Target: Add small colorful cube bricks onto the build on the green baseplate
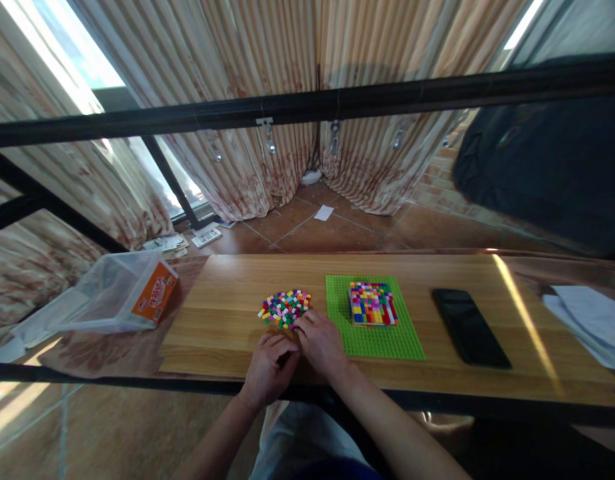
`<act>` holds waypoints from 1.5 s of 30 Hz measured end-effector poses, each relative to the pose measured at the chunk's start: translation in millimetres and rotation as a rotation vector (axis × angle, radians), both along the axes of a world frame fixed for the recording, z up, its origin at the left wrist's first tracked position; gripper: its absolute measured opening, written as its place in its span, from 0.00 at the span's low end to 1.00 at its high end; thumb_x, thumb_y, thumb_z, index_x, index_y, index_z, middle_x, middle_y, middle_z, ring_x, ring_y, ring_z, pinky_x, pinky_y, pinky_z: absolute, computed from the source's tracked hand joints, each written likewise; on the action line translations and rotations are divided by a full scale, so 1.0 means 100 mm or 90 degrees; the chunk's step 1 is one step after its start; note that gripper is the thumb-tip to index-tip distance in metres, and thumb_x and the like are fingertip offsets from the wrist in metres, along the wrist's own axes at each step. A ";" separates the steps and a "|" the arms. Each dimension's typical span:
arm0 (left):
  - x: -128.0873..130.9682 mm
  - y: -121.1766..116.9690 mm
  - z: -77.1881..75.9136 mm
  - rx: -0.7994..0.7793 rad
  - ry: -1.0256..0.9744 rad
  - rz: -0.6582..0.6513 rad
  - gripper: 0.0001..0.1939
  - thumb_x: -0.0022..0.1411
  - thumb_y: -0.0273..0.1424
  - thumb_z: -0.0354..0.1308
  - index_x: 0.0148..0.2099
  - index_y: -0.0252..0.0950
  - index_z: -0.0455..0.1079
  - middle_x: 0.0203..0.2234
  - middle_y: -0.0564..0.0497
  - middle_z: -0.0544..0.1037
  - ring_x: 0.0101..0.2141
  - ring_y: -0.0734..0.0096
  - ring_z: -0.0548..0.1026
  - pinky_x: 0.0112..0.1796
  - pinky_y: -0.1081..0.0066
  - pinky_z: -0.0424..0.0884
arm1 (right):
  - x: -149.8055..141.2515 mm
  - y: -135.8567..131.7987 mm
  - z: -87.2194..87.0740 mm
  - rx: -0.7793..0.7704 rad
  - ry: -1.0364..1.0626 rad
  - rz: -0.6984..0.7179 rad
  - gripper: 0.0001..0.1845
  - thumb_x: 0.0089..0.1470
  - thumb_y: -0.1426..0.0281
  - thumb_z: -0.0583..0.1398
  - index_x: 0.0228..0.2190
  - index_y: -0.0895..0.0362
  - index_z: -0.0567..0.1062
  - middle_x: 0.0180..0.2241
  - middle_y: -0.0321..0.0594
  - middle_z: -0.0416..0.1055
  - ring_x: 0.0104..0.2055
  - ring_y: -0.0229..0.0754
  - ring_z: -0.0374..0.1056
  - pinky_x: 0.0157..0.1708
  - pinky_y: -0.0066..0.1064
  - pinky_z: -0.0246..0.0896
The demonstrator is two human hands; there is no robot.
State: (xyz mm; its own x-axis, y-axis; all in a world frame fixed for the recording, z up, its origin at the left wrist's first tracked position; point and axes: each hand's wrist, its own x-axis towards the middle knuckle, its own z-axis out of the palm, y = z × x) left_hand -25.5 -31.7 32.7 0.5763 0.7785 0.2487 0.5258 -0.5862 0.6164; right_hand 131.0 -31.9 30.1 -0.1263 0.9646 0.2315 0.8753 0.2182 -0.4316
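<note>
A loose pile of small, many-coloured toy building bricks point(286, 308) lies on the wooden table, left of the green baseplate point(337, 333). On that plate stands a low square block built of coloured bricks point(373, 303). My right hand point(321, 341) reaches to the near right edge of the pile, its fingers bent together and touching the bricks there. Just below the pile, my left hand point(271, 365) is closed, with fingers curled and thumb drawn in, close beside the right one. Whatever either hand has between its fingertips is too small or hidden to see.
A black phone point(470, 327) lies right of the baseplate. Left of the table board point(212, 347) is a clear plastic box point(120, 293) with an orange label. Papers point(592, 320) rest at the far right. A black metal bar point(297, 107) crosses beyond the table, before the curtains.
</note>
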 end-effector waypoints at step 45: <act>0.01 0.01 0.01 0.003 0.011 0.017 0.09 0.63 0.30 0.53 0.30 0.38 0.69 0.27 0.52 0.76 0.32 0.69 0.73 0.40 0.66 0.64 | 1.26 -0.52 0.19 0.094 0.429 -0.412 0.16 0.51 0.58 0.59 0.35 0.57 0.78 0.34 0.44 0.77 0.35 0.43 0.71 0.36 0.34 0.65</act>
State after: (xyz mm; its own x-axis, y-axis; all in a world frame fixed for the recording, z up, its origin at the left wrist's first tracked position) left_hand -24.0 -31.2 33.5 0.5596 0.7922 0.2432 0.5514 -0.5751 0.6044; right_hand 256.8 -84.2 49.4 0.6285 0.7552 0.1863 0.4221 -0.1301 -0.8972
